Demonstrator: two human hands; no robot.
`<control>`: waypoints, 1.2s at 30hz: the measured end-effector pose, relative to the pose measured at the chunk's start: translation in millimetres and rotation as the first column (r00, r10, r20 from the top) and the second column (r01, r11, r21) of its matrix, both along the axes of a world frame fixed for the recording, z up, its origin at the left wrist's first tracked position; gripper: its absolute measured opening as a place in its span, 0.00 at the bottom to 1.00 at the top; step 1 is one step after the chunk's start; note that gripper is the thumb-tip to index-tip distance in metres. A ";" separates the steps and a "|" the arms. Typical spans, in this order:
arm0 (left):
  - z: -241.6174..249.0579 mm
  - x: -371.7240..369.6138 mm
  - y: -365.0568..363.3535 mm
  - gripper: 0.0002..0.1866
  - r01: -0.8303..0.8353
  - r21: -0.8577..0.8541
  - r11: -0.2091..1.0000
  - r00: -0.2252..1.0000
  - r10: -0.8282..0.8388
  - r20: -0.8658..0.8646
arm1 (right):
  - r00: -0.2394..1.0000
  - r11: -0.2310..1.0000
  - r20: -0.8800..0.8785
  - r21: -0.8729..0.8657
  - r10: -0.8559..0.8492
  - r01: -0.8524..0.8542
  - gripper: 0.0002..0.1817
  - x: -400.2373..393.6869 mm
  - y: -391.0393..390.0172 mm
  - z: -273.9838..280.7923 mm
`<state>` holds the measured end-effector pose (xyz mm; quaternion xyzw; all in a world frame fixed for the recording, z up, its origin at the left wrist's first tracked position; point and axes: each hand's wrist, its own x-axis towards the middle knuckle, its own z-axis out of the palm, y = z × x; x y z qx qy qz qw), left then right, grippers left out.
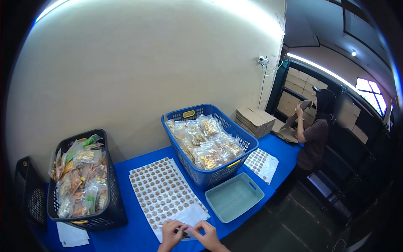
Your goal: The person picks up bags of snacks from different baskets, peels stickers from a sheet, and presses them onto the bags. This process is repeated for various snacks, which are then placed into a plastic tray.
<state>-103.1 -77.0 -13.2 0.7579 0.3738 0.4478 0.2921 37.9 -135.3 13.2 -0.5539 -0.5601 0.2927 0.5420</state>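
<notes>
Low in the head view, my left hand (172,235) and my right hand (206,236) meet over the front edge of the sticker sheets. Fingers and thumbs of both are pinched together on what looks like a small clear plastic bag (188,236), mostly hidden by the fingers. The white sticker sheets (161,191) lie stacked under and beyond my hands, with rows of round brown stickers and a bare strip at the near right. A shallow grey-green tray (235,197) sits to the right of my right hand.
A blue basket (201,178) full of snack bags stands behind the tray. At left is a dark basket (110,185) of mixed packets. Another sticker sheet (262,164) and flattened cardboard (255,122) lie at right. A person (317,130) there handles cardboard beside the blue-covered table (121,201).
</notes>
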 end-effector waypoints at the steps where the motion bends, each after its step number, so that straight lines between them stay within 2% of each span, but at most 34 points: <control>1: 7.2 0.2 0.3 0.04 -0.014 0.040 0.999 1.000 0.013 0.017 | 1.000 1.000 -0.031 0.022 0.005 -0.005 0.09 -2.2 2.1 1.3; 2: 12.6 1.7 2.7 0.03 -0.059 0.157 0.986 0.998 0.055 0.028 | 0.998 0.999 -0.064 0.044 0.014 -0.011 0.09 -2.5 3.8 2.1; 4: 15.1 -2.2 7.7 0.04 -0.100 0.037 0.994 0.991 0.096 0.094 | 0.999 0.998 -0.010 0.064 0.030 -0.030 0.09 3.1 7.1 -0.1; 5: 25.4 -3.7 8.1 0.04 -0.113 0.142 0.983 0.994 0.109 0.032 | 0.998 0.996 0.013 0.068 0.059 -0.060 0.09 6.1 10.2 -2.1; 8: 38.8 1.7 7.5 0.05 -0.151 0.196 0.969 0.988 0.144 0.050 | 0.985 0.982 0.000 0.079 0.170 -0.169 0.08 12.7 15.6 -2.1; 13: 60.2 19.8 21.5 0.07 -0.396 0.322 0.860 0.918 0.373 0.135 | 0.953 0.948 -0.035 0.122 0.301 -0.295 0.07 32.3 30.1 19.1; 16: 73.1 45.5 35.4 0.08 -0.430 0.403 0.808 0.903 0.395 0.171 | 0.940 0.931 -0.006 0.141 0.341 -0.337 0.08 59.2 37.6 31.5; 17: 71.2 50.5 40.0 0.06 -0.395 0.452 0.799 0.915 0.387 0.116 | 0.939 0.926 0.001 0.163 0.344 -0.339 0.09 70.6 39.6 34.9; 19: 70.9 59.5 60.7 0.06 -0.583 0.136 0.801 0.738 0.452 0.501 | 0.935 0.918 0.048 0.180 0.351 -0.354 0.10 97.6 41.1 32.9; 21: 96.2 65.2 80.9 0.07 -0.616 -0.183 0.766 0.392 0.500 0.772 | 0.925 0.917 0.041 0.116 0.379 -0.381 0.09 126.0 39.3 4.5; 22: 113.3 68.9 88.6 0.07 -0.587 -0.325 0.741 0.167 0.504 0.848 | 0.917 0.914 0.047 0.075 0.396 -0.398 0.08 141.9 36.8 -13.3; 24: 103.4 79.2 92.8 0.08 -0.376 -0.046 0.925 0.454 0.228 0.861 | 0.932 0.932 -0.087 -0.062 0.352 -0.358 0.07 173.7 30.9 -36.9; 25: 96.8 86.6 96.1 0.09 -0.236 0.092 0.967 0.566 0.060 0.822 | 0.930 0.928 -0.186 -0.138 0.318 -0.345 0.07 188.6 28.7 -42.4; 26: 84.2 98.9 99.6 0.08 0.023 0.133 0.991 0.517 -0.126 0.847 | 0.919 0.917 -0.284 -0.213 0.272 -0.337 0.07 202.3 27.3 -48.1; 27: 70.8 127.2 100.4 0.08 0.031 0.218 0.975 0.507 -0.204 0.837 | 0.831 0.891 -0.489 -0.205 0.265 -0.405 0.08 216.1 28.4 -56.9; 28: 43.9 139.5 105.4 0.08 0.247 0.157 0.956 0.455 -0.258 0.852 | 0.782 0.875 -0.561 -0.194 0.272 -0.444 0.10 222.8 30.2 -54.8; 29: 44.2 165.3 95.9 0.09 0.544 0.110 0.832 0.183 -0.245 0.952 | 0.727 0.858 -0.629 -0.180 0.275 -0.480 0.13 228.2 33.1 -49.1; 30: 40.4 189.3 86.9 0.09 0.691 0.076 0.719 0.002 -0.107 0.994 | 0.668 0.842 -0.691 -0.162 0.276 -0.515 0.15 233.4 36.0 -42.9; 31: 35.9 209.7 82.4 0.11 0.847 0.178 0.501 -0.204 -0.003 0.979 | 0.565 0.781 -0.771 -0.147 0.295 -0.608 0.18 234.1 37.5 -36.6; 32: 32.1 242.3 64.1 0.14 0.921 0.210 0.327 -0.289 0.216 0.933 | 0.494 0.687 -0.789 -0.129 0.365 -0.715 0.18 240.9 44.7 -50.6; 33: 22.5 254.0 60.8 0.16 0.934 0.259 0.248 -0.322 0.265 0.909 | 0.420 0.584 -0.808 -0.117 0.414 -0.803 0.18 242.3 44.4 -79.0; 34: 22.7 260.7 60.2 0.16 0.940 0.173 0.294 -0.259 0.287 0.922 | 0.344 0.472 -0.825 -0.109 0.448 -0.875 0.19 244.2 45.3 -77.8; 35: 23.9 263.2 58.1 0.17 0.938 0.085 0.337 -0.197 0.314 0.929 | 0.363 0.499 -0.799 -0.091 0.480 -0.862 0.17 252.9 45.2 -75.6; 36: 23.2 263.7 58.3 0.18 0.927 -0.007 0.376 -0.133 0.344 0.929 | 0.482 0.558 -0.737 -0.173 0.473 -0.812 0.16 264.3 49.9 -71.4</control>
